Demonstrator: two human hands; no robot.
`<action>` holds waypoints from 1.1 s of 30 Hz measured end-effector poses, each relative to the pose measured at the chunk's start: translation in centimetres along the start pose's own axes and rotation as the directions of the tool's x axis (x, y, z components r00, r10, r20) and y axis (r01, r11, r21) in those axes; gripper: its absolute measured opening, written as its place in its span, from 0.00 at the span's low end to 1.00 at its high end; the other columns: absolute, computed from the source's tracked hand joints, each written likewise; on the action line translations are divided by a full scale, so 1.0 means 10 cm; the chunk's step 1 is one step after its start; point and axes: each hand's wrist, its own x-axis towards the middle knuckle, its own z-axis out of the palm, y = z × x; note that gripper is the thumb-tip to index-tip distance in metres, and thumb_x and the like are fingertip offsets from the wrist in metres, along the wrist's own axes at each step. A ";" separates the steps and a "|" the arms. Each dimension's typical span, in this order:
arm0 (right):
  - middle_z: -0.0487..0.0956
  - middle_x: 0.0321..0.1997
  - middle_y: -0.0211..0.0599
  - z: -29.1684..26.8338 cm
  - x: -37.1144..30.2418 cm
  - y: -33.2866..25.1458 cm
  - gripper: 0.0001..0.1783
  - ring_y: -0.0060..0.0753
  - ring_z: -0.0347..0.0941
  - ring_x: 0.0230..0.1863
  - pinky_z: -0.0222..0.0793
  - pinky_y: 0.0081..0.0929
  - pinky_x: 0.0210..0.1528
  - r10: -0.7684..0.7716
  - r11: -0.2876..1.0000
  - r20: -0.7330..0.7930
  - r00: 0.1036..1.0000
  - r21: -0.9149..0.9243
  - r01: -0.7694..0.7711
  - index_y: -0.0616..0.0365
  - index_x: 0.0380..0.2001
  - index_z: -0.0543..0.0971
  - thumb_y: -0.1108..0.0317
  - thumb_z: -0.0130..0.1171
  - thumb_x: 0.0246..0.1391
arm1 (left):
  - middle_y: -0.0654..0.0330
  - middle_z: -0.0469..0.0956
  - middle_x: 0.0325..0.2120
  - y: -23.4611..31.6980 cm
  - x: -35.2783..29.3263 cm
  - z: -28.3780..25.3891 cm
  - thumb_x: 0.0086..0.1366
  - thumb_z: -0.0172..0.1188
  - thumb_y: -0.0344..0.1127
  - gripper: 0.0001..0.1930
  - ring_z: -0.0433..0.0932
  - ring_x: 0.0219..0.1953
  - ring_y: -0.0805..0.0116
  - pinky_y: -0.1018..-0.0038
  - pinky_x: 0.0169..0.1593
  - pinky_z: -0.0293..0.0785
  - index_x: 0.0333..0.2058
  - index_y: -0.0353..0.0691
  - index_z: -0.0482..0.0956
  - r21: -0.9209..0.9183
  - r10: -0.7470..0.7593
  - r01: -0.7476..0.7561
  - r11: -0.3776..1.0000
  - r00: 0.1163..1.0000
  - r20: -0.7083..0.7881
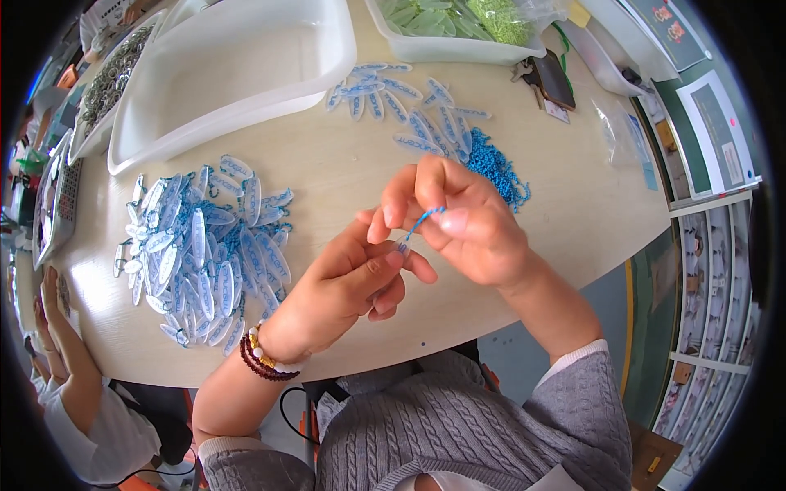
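Observation:
Over the table, my left hand (344,282) is closed, pinching a small clear tag (402,246) between thumb and fingers; most of the tag is hidden. My right hand (471,221) is closed too, its thumb and forefinger gripping a short blue chain (419,222) that runs down to the tag. Just beyond the right hand lies a heap of loose blue chains (501,173), with clear oval tags (435,127) beside it. More loose tags (372,88) are spread farther back. Left of my left hand is a large pile of tags with blue chains (205,250).
A large white bin (229,74) stands at the back left, next to a container of metal rings (119,74). Another bin (458,51) holds green pieces. Keys and a dark phone-like object (553,79) lie at the right. A co-worker's arm (74,348) rests at the far left.

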 end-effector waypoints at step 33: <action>0.75 0.41 0.38 0.02 -0.04 0.30 0.18 0.31 0.72 0.45 0.69 0.31 0.48 0.350 0.910 -0.078 0.933 0.266 -0.319 0.63 0.45 0.72 0.60 0.44 0.61 | 0.69 0.70 0.23 0.02 -0.09 0.04 0.66 0.50 0.35 0.10 0.64 0.25 0.83 0.84 0.29 0.63 0.39 0.35 0.73 0.457 0.305 -0.218 0.862 0.944 -0.126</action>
